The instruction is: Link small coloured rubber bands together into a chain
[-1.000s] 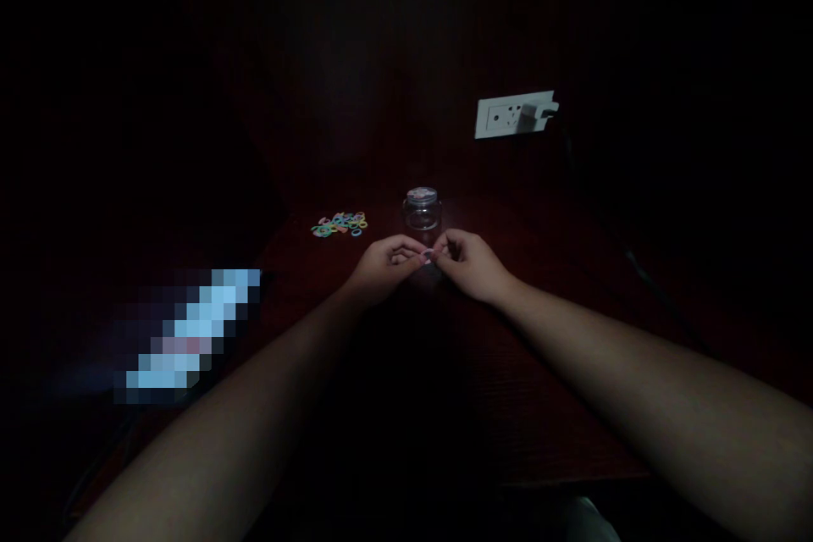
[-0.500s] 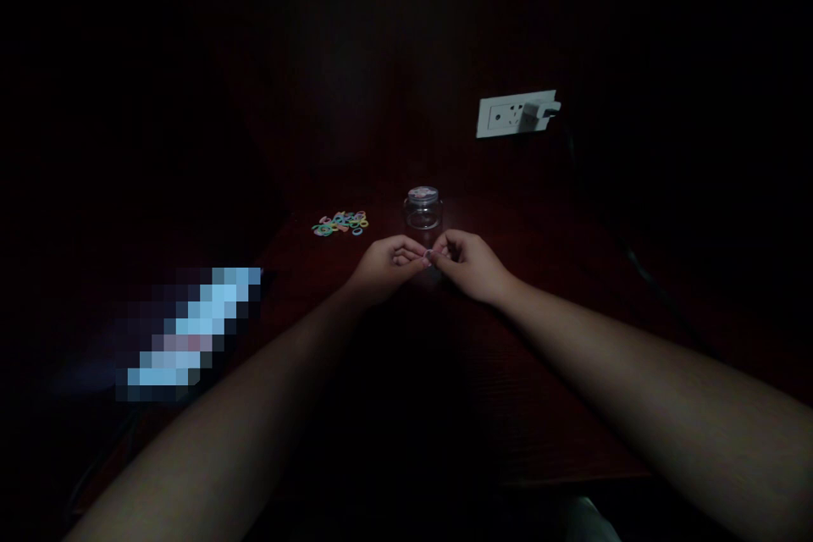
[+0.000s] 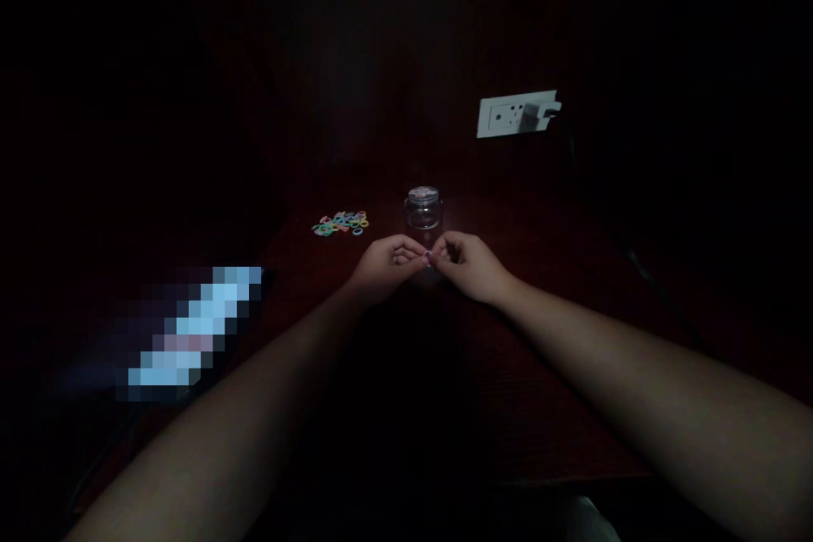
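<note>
My left hand (image 3: 389, 265) and my right hand (image 3: 471, 265) meet above the dark red table, fingertips pinched together. Between them they hold a small pale hair tie (image 3: 428, 254), mostly covered by the fingers. Just beyond my hands a clear round jar (image 3: 423, 214) stands upright with its patterned lid (image 3: 423, 194) on. To the left of the jar lies a loose pile of small coloured hair ties (image 3: 341, 223), in pink, yellow, green and blue.
A lit screen (image 3: 203, 326), blurred into blocks, is at the left beside my forearm. A white wall socket (image 3: 501, 116) with a plug-in charger (image 3: 537, 112) is on the back panel. A dark cable (image 3: 641, 267) runs along the right. The surroundings are very dark.
Almost nothing differs. Both hands keep their pinch on the small hair tie, with only a very slight shift at the fingertips; the jar and the pile stay put.
</note>
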The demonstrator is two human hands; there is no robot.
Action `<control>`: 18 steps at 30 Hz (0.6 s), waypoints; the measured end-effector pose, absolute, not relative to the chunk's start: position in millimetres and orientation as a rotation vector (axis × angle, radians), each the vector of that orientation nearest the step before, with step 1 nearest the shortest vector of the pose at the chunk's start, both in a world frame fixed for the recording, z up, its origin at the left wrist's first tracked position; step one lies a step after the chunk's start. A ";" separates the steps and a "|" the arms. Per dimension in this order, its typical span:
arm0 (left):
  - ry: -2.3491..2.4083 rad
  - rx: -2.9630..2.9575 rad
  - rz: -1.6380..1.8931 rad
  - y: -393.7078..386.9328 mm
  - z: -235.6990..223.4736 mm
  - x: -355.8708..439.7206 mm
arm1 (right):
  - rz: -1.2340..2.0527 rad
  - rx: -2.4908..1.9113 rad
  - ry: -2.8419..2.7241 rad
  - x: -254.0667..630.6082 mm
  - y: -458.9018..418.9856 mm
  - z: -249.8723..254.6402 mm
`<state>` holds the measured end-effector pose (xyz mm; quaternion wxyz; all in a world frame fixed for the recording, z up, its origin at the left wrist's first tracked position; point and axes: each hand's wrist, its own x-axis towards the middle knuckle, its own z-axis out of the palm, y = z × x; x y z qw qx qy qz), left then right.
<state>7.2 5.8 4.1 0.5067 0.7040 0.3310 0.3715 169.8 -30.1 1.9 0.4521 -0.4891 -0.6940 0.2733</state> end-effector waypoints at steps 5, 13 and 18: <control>0.809 1.707 0.905 6.4 3.3 6.3 | 0.689 -1.212 -1.696 168.8 -30.1 2.8; 0.807 1.723 0.908 9.1 1.1 4.2 | 0.680 -1.244 -1.665 168.6 -29.7 2.8; 0.824 1.737 0.885 7.5 3.5 3.6 | 0.679 -1.236 -1.665 168.9 -29.8 3.8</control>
